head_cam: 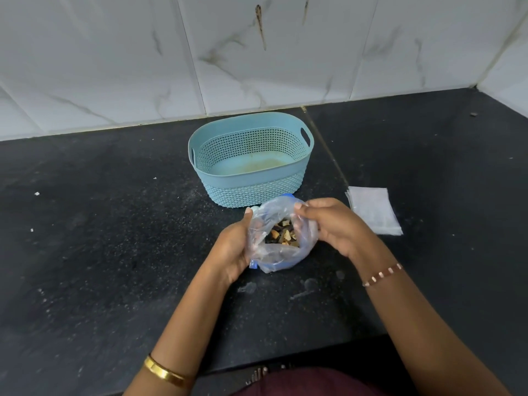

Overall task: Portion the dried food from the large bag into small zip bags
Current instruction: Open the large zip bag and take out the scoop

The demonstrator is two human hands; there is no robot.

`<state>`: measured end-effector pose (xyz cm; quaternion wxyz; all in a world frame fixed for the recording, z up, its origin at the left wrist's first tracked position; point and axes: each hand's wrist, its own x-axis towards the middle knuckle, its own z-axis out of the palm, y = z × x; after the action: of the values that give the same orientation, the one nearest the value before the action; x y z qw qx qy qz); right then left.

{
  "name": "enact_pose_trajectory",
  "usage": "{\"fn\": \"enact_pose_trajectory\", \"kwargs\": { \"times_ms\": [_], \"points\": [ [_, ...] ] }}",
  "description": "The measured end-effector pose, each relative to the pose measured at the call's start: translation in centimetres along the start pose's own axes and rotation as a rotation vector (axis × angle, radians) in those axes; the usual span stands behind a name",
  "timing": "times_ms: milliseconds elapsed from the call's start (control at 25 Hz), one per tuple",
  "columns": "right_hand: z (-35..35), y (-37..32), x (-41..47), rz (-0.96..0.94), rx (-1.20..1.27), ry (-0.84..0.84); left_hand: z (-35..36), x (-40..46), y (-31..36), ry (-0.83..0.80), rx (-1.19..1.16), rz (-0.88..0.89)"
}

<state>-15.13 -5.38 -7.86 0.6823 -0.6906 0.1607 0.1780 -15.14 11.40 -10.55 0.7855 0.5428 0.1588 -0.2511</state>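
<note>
Hands work at the mouth of the large bag, a clear plastic one that stands on the dark surface just in front of the person, close to the near edge, likely so that both arms can reach it without stretching. The left hand wraps its fingers round the bag's left side, its grip holding the plastic firmly enough to keep the bag upright, while the right hand pinches the far right rim between thumb and fingertips; pulling the two sides apart keeps the opening wide, so the dried food, a mix of brown, tan and dark pieces, shows at the bottom. A blue strip along the lower edge looks like the bag's zip seal, folded outward. The small zip bags lie flat in a neat stack to the right, apart from the big bag yet near the right hand, a sensible spot for picking one up. Behind the bag stands a blue basket with perforated walls, just beside it and nothing visible inside; it probably waits for the filled portions, though that is only a guess. No small bag looks filled yet, so the portioning seems to be at its start, with the next step being to take a small bag and get food out of the big one
</note>
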Motion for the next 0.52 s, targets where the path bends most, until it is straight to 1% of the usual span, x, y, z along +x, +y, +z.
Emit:
{"fn": "enact_pose_trajectory", "kwargs": {
  "times_ms": [80,160,200,240,280,320,400,440,480,520],
  "points": [
    [-0.2,-0.4,0.4,0.076,0.272,-0.061,-0.2,0.1,-0.1,0.039,0.031,-0.021],
    [-0.2,-0.4,0.8,0.126,0.483,-0.06,-0.2,0.2,-0.1,0.042,0.014,-0.046],
    [-0.1,-0.3,0.9,0.135,0.534,-0.035,-0.3,0.3,-0.2,0.038,0.028,-0.049],
    [0.0,-0.1,1.0,0.125,0.521,-0.006,-0.3,0.3,-0.3,0.04,0.064,-0.042],
    [0.0,0.2,1.3,0.095,0.433,0.026,-0.2,0.3,-0.5,0.058,0.132,-0.013],
    [0.0,0.4,1.3,0.045,0.266,0.065,-0.1,0.2,-0.6,0.099,0.245,0.038],
    [-0.4,0.8,1.4,-0.115,-0.183,0.199,-0.2,-0.1,-0.3,0.228,0.558,0.196],
    [-0.7,0.8,1.2,-0.239,-0.356,0.293,-0.3,-0.4,0.0,0.296,0.696,0.287],
    [-0.8,0.7,0.6,-0.386,-0.448,0.371,-0.3,-0.8,0.3,0.351,0.786,0.371],
    [-0.9,0.6,-0.2,-0.537,-0.482,0.413,-0.2,-1.2,0.7,0.38,0.832,0.445]
  ]
}}
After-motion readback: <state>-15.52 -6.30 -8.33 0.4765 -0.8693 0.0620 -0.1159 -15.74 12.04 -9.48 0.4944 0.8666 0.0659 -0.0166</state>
